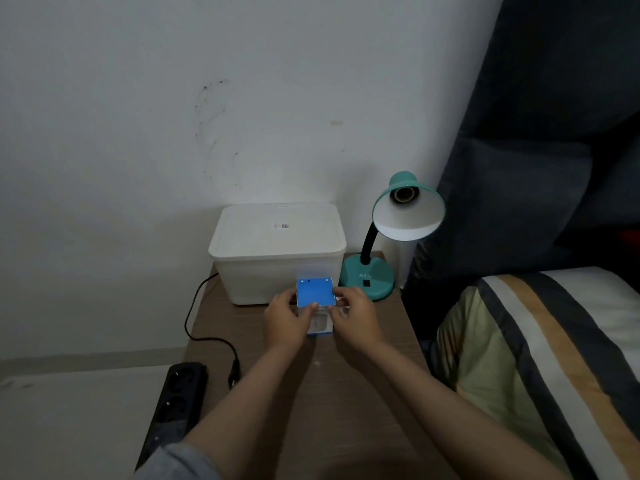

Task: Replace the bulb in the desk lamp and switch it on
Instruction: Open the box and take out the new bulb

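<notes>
A white lidded tub (277, 251) sits at the back of the brown table (346, 393), against the white wall (173, 98); a small label (281, 226) lies on its lid; a black power strip (176, 400) lies on the floor left of the table; a striped pillow (540, 358) rests at right, under a dark headboard (554, 133).

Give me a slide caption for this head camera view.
Both hands hold a blue bulb box beside the bulbless lamp.

Left hand (284, 319), right hand (353, 315): apparently pinching.
</notes>
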### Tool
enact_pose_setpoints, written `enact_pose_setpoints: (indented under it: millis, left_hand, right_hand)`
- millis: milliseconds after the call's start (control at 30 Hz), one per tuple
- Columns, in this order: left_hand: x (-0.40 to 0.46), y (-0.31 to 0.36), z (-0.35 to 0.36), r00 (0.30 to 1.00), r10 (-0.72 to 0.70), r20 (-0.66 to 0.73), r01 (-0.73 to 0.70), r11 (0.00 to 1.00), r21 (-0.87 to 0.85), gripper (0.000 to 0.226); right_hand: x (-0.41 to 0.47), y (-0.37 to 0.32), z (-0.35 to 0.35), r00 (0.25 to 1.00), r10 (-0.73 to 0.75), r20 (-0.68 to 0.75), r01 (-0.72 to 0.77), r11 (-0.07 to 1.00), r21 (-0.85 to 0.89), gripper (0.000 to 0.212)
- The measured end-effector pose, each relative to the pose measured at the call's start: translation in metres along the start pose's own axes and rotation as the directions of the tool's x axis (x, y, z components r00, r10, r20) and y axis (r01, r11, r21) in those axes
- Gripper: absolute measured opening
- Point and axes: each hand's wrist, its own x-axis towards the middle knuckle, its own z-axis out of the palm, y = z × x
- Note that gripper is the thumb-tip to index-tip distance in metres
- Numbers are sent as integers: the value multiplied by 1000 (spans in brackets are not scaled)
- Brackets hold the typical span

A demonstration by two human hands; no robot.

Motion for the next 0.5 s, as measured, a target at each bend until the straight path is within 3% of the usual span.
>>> enact_pose_setpoints:
  millis: [167, 367, 500]
  left_hand:
    - [3, 1, -3, 1000, -4, 14, 4, 1000, -13, 38]
    - [5, -1, -5, 998, 55, 23, -57, 994, 94, 44]
    - [6, 0, -6, 998, 58, 18, -59, 994, 94, 45]
  right_hand:
    - [9, -1, 0, 998, 50, 23, -50, 999, 5, 35]
    - [11, 0, 2, 997, 65, 39, -65, 998, -2, 32]
    - [9, -2, 3, 994, 104, 24, -106, 990, 93, 39]
